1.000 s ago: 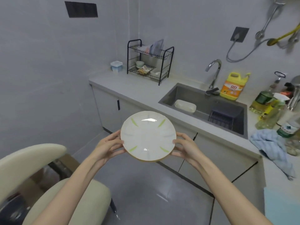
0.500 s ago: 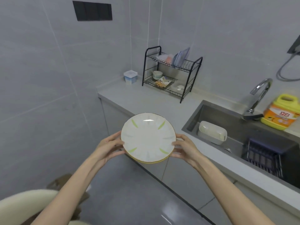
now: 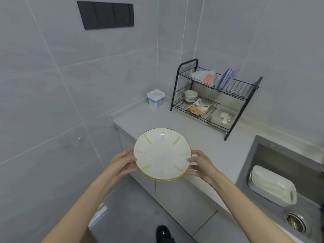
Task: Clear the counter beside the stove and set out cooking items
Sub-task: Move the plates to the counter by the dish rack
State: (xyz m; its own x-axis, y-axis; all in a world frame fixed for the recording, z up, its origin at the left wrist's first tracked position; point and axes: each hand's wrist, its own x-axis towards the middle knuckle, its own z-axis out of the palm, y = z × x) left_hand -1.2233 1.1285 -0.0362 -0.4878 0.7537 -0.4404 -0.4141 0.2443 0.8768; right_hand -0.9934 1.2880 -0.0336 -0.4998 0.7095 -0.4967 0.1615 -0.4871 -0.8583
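Gripping plates at opposite rims with left fingers and right fingers; I'd be holding them level while lowering onto desk just beyond the fingers.

Stack of plates between left hand and right hand, at counter edge

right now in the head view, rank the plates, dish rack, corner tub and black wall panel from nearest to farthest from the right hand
1. plates: gripped at their right edge by the right hand.
2. dish rack: behind, to the right.
3. corner tub: farther back, left of the rack.
4. black wall panel: high on the left wall.
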